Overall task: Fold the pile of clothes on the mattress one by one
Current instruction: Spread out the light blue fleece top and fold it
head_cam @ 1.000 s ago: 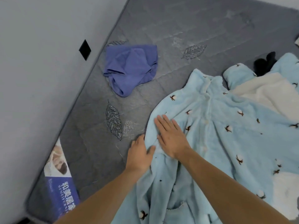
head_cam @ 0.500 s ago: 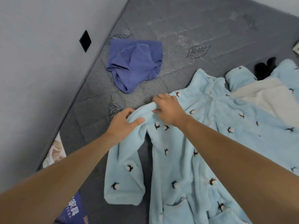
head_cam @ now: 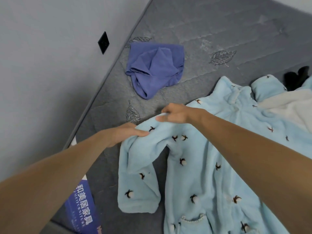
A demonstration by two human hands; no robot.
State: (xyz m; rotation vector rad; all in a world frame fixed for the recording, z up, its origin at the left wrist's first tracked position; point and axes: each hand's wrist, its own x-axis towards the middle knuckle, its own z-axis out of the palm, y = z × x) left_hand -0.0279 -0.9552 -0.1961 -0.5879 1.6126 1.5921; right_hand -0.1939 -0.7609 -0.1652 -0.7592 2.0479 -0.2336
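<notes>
A light blue fleece pyjama top [head_cam: 211, 149] with small cotton-flower prints lies spread on the grey mattress [head_cam: 219, 31]. Its left sleeve [head_cam: 136, 183] hangs down toward me. My left hand [head_cam: 128, 134] grips the shoulder end of that sleeve, thumb on top. My right hand [head_cam: 175, 113] pinches the shoulder fold just beyond it. A folded purple garment [head_cam: 155, 68] lies farther back near the mattress edge. More light blue and white fleece [head_cam: 290, 107] is heaped at the right.
A grey wall [head_cam: 50, 65] with a black socket plate [head_cam: 103, 42] runs along the mattress's left edge. A blue printed label [head_cam: 82, 208] hangs at the near left corner. Something black [head_cam: 295, 78] shows behind the fleece heap.
Both hands moved from pressing flat on the top to gripping its shoulder fold. The left sleeve has come out and now hangs toward me.
</notes>
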